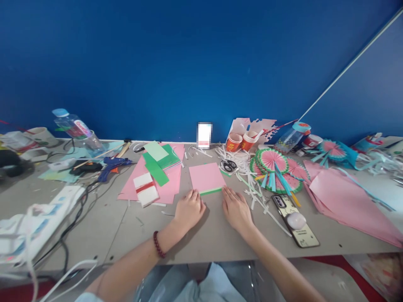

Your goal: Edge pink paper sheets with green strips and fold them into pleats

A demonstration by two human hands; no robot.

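On the table in front of me lies a pink sheet of paper [207,176] with a narrow green and white strip [211,191] along its near edge. My left hand [190,209] is at the near left corner, its fingers curled and closed on the paper's edge. At the near right corner, my right hand [236,208] has its fingers together, pinching the other end of the edge. Both thumbs are mostly hidden from above. Just beyond the sheet's right side is a pair of black scissors [228,166] among white paper scraps [241,161].
Left of the sheet are green papers [159,173], larger pink sheets [132,184] and a white bundle with a red band [146,189]. A blue glue gun [110,166] lies further left. To the right are paper cups [234,142], watermelon-patterned paper fans [272,162] and a phone [307,237].
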